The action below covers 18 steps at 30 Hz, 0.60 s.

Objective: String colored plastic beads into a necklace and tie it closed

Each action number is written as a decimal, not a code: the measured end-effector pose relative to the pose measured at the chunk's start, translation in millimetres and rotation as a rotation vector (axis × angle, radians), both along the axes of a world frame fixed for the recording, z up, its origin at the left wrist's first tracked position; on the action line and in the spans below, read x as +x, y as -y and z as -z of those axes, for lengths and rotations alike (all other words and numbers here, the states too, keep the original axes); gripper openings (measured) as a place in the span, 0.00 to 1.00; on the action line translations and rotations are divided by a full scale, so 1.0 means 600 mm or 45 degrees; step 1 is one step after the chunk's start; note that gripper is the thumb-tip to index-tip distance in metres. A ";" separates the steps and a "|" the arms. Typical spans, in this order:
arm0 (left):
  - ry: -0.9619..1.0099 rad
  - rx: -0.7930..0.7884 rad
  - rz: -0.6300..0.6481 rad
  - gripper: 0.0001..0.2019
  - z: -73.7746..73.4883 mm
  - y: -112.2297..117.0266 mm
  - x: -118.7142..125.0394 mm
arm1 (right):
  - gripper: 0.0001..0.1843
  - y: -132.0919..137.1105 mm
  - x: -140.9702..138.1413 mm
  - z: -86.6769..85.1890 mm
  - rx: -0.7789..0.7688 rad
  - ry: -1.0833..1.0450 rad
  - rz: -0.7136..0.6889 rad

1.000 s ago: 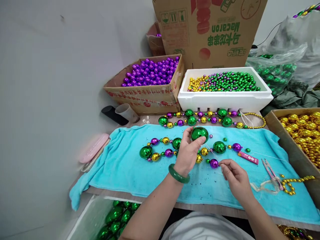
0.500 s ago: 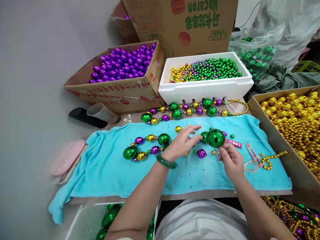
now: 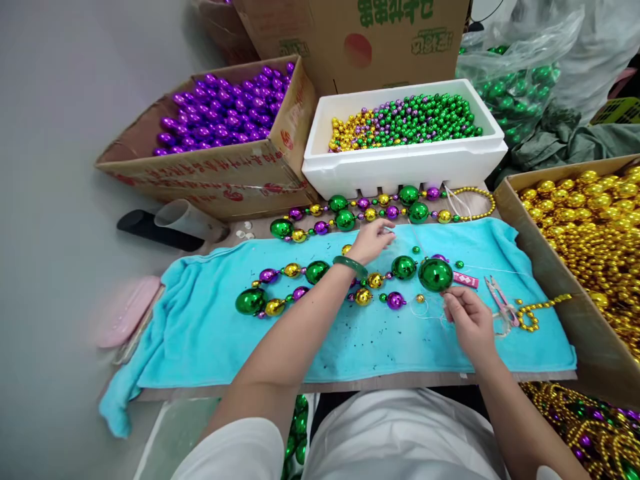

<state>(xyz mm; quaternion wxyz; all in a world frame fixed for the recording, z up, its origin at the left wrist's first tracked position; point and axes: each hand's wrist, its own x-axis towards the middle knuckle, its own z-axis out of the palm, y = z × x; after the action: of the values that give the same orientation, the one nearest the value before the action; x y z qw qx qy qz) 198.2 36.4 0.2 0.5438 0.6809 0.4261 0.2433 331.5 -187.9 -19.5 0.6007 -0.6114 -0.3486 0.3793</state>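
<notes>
Right hand [image 3: 467,319]: thumb and forefinger fingers pinched shut on the thin clear thread [image 3: 424,308], just at 5 o'clock of the large green ball [image 3: 435,274], which sits on the turquoise towel [image 3: 210,327] at the end of the half-made strand [image 3: 317,271]. Left hand [image 3: 373,240]: reached out to 12 o'clock, fingers loosely open, nothing seen held; tips near the finished strand [image 3: 345,219] and a loose gold bead [image 3: 346,249]. Risks, as judged: if the pinch slackens, the thread end could be lost and the ball could slide off it; a tug could drag the whole strand, since only the towel's nap holds it. 2 small loose green beads [image 3: 417,250] could be knocked by the left forearm crossing over the strand. The snips [image 3: 497,297] lie close at 3 o'clock of the right hand, so a snag on the thread is possible. Room: open towel at 6 and 8 o'clock; blocked at 12 by the foam box [image 3: 405,167], at 3 by the gold-bead carton [image 3: 505,200]. The surface front edge [image 3: 310,387] is near at 6 o'clock; a rolling bead would drop there.
</notes>
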 end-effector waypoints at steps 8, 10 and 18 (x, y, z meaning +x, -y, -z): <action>0.793 -0.790 -0.141 0.07 -0.072 0.035 -0.021 | 0.12 -0.004 -0.008 0.005 -0.062 -0.016 -0.114; 0.807 -0.790 -0.134 0.06 -0.073 0.041 -0.019 | 0.12 -0.005 -0.010 0.005 -0.056 -0.016 -0.126; 0.834 -0.753 -0.156 0.05 -0.077 0.051 -0.017 | 0.13 -0.005 -0.015 0.004 -0.051 -0.015 -0.116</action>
<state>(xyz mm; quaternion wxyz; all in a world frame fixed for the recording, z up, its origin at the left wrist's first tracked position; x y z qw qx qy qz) 188.2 5.9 46.4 0.8060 0.3565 0.3221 0.3456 322.5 -184.9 -22.0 0.5724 -0.6045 -0.3650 0.4169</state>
